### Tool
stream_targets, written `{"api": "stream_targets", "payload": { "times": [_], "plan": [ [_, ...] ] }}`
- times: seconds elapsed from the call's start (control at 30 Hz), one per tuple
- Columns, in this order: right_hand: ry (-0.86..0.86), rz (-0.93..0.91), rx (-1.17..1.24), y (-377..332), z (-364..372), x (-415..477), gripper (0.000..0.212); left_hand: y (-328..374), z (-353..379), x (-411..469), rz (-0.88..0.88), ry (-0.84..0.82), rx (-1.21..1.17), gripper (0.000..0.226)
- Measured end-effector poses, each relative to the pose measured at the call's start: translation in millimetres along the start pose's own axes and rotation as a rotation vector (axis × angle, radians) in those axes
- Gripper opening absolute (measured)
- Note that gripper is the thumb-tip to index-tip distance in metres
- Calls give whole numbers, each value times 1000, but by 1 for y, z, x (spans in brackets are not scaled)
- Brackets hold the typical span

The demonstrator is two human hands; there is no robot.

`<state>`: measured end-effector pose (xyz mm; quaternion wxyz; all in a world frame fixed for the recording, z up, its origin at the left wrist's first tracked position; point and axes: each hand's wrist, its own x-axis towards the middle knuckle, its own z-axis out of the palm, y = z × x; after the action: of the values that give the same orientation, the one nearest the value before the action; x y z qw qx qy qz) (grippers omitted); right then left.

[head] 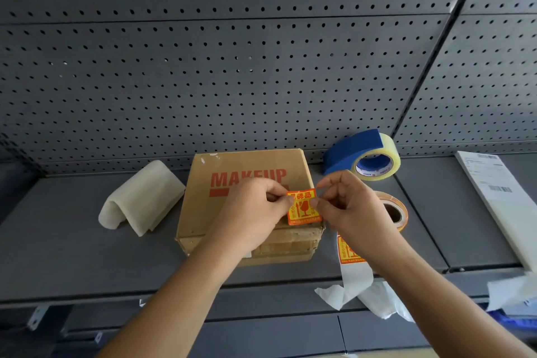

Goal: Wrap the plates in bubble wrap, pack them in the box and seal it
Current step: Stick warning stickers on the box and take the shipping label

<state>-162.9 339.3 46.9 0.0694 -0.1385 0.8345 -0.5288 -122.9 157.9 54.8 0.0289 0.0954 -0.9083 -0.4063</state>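
Box [247, 183] looked closed, so sealing seemed about done; my left hand [255, 212] and right hand [348, 206] each pinched the sticker [303, 208] above it, which next needed pressing flat.

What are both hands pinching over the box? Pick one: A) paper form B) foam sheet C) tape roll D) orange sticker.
D: the left hand and right hand each pinch an edge of the orange sticker over the closed box.
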Motion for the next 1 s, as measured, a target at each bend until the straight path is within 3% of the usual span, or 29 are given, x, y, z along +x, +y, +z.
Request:
{"api": "stream_targets", "payload": {
  "times": [0.63,1.0],
  "plan": [
    [74,-150,-240,11,10,-4,23,8,11,-3,40,51,194,9],
    [93,-103,-354,7,18,-7,38,9,15,-9,134,142,308,11]
  ]
}}
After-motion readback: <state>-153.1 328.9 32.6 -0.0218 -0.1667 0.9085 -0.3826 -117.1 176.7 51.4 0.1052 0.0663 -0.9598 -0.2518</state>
